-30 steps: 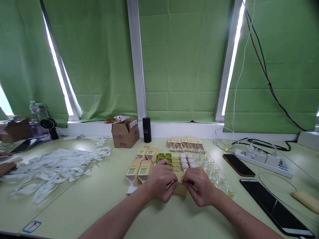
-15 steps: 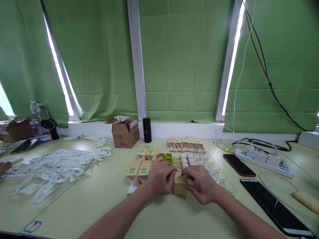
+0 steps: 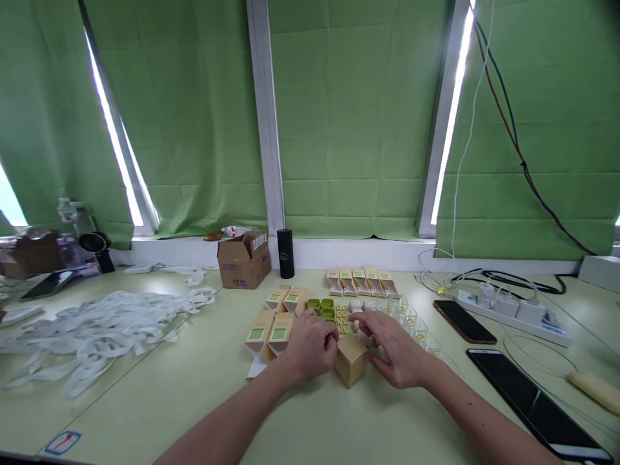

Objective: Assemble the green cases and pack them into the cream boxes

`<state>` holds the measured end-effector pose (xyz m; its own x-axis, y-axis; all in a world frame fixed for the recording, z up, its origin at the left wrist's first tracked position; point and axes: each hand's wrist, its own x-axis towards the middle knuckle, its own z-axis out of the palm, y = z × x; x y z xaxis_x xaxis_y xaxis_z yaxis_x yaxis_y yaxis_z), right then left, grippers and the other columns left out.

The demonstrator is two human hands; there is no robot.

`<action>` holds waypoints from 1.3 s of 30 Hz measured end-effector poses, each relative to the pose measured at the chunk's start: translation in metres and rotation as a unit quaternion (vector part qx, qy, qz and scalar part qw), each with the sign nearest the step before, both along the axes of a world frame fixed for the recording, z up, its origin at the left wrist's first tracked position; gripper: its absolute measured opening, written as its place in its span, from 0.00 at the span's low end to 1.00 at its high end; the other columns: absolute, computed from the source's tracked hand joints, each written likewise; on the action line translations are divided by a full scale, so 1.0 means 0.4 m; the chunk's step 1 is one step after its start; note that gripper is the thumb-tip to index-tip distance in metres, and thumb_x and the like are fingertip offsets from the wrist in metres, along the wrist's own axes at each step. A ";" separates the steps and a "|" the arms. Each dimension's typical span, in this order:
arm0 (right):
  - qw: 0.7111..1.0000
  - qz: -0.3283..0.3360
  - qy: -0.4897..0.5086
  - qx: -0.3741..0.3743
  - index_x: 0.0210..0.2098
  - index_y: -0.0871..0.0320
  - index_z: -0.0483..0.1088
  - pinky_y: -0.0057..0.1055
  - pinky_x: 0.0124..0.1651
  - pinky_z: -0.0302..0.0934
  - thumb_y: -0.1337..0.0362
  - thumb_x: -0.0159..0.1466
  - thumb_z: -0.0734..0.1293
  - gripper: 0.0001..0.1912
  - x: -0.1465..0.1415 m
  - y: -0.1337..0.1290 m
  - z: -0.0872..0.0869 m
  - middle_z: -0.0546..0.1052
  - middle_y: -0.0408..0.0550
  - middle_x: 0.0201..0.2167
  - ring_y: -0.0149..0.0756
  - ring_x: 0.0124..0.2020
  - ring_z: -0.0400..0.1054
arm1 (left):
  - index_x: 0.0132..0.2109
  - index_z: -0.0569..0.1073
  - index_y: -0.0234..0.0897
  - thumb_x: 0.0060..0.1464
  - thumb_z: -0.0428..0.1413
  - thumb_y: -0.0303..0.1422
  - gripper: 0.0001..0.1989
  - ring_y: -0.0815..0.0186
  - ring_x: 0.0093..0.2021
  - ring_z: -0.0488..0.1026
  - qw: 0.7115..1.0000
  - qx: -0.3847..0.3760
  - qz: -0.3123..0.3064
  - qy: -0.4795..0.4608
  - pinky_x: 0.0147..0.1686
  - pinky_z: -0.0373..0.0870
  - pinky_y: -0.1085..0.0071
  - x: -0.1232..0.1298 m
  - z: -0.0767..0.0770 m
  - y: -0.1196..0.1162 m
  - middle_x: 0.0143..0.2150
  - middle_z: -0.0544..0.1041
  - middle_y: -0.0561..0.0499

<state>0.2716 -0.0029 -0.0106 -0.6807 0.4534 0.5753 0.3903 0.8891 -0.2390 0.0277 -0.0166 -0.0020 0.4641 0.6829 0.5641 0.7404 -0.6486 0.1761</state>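
Note:
A small closed kraft cardboard box (image 3: 351,361) stands on the table between my hands, one corner turned toward me. My left hand (image 3: 311,342) is curled at its left side, fingers closed against the box; its fingertips are partly hidden. My right hand (image 3: 394,349) is at the right side, its thumb near the box edge and its index finger stretched out past the back of the box, apart from the thumb. Behind the box lie green cups (image 3: 327,312), small yellowish pieces (image 3: 341,318) and white pieces (image 3: 356,304), partly covered by my right hand.
Kraft boxes with green labels (image 3: 279,330) stand left of my hands, and a row of similar ones (image 3: 358,282) stands behind. Clear cups (image 3: 420,338) are at right, near a phone (image 3: 465,321), a tablet (image 3: 535,397) and a power strip (image 3: 513,314). White straps (image 3: 111,329) cover the left side.
The small box has turned so that a corner faces me. My right index finger has stretched out over the back of it. The other person's hand at the far left has left the view.

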 end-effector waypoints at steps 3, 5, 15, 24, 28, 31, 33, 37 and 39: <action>1.000 -0.011 0.009 0.015 0.65 0.55 0.57 0.51 0.54 0.63 0.72 0.57 0.64 0.36 0.002 0.010 -0.008 0.73 0.56 0.50 0.52 0.51 0.67 | 0.26 0.75 0.38 0.46 0.54 0.22 0.08 0.66 0.23 0.69 1.000 -0.001 -0.017 0.005 0.39 0.60 0.62 0.000 -0.003 -0.001 0.24 0.79 0.53; 0.999 -0.016 0.025 0.020 0.64 0.56 0.58 0.51 0.53 0.64 0.72 0.58 0.63 0.35 0.002 0.013 -0.008 0.73 0.54 0.47 0.51 0.49 0.68 | 0.26 0.75 0.38 0.46 0.54 0.22 0.08 0.66 0.23 0.68 1.000 0.002 -0.021 0.004 0.39 0.60 0.62 0.000 -0.005 -0.001 0.23 0.79 0.54; 0.999 0.028 0.007 0.025 0.66 0.55 0.57 0.50 0.51 0.64 0.61 0.64 0.68 0.33 -0.028 -0.032 0.013 0.72 0.55 0.49 0.51 0.47 0.66 | 0.49 0.83 0.44 0.54 0.51 0.23 0.21 0.61 0.26 0.70 0.998 -0.050 0.022 0.035 0.39 0.62 0.61 0.007 0.004 -0.003 0.28 0.82 0.52; 0.998 0.044 0.023 0.033 0.69 0.55 0.53 0.54 0.56 0.63 0.71 0.58 0.63 0.40 -0.020 -0.021 0.011 0.71 0.57 0.53 0.52 0.52 0.65 | 0.38 0.83 0.40 0.54 0.52 0.24 0.14 0.62 0.28 0.72 0.997 -0.070 0.041 0.009 0.42 0.63 0.61 0.009 0.001 0.002 0.30 0.84 0.51; 0.998 0.036 0.026 0.034 0.67 0.56 0.55 0.55 0.55 0.65 0.71 0.55 0.62 0.40 -0.017 -0.015 0.006 0.71 0.57 0.52 0.53 0.52 0.66 | 0.31 0.80 0.39 0.53 0.53 0.23 0.12 0.64 0.26 0.70 0.998 -0.058 0.025 -0.007 0.41 0.62 0.62 0.008 -0.001 0.003 0.28 0.83 0.53; 0.999 0.021 0.025 0.040 0.67 0.56 0.55 0.58 0.58 0.64 0.71 0.53 0.62 0.41 -0.014 -0.006 -0.002 0.71 0.57 0.51 0.53 0.52 0.66 | 0.29 0.78 0.39 0.51 0.53 0.22 0.11 0.65 0.25 0.70 0.999 -0.049 0.012 -0.014 0.41 0.62 0.62 0.008 -0.001 0.002 0.27 0.82 0.54; 0.999 0.008 0.022 0.045 0.67 0.56 0.54 0.60 0.61 0.61 0.72 0.53 0.62 0.42 -0.011 0.001 -0.009 0.71 0.57 0.52 0.54 0.54 0.66 | 0.29 0.78 0.39 0.50 0.53 0.22 0.10 0.65 0.25 0.70 0.999 -0.046 0.000 -0.015 0.40 0.61 0.62 0.007 -0.002 -0.001 0.27 0.82 0.54; 0.999 -0.015 0.015 0.047 0.67 0.56 0.54 0.58 0.62 0.62 0.74 0.53 0.62 0.42 -0.005 0.017 -0.024 0.71 0.58 0.55 0.54 0.57 0.66 | 0.27 0.76 0.39 0.47 0.54 0.22 0.09 0.67 0.24 0.67 0.999 -0.040 -0.020 -0.008 0.38 0.59 0.63 0.010 -0.005 -0.007 0.26 0.82 0.55; 0.998 -0.025 0.015 0.057 0.67 0.57 0.55 0.58 0.61 0.63 0.75 0.56 0.62 0.39 -0.005 0.023 -0.030 0.72 0.59 0.55 0.54 0.56 0.67 | 0.26 0.74 0.38 0.46 0.54 0.23 0.08 0.67 0.24 0.66 0.999 -0.042 -0.030 -0.005 0.38 0.59 0.63 0.012 -0.006 -0.011 0.24 0.80 0.55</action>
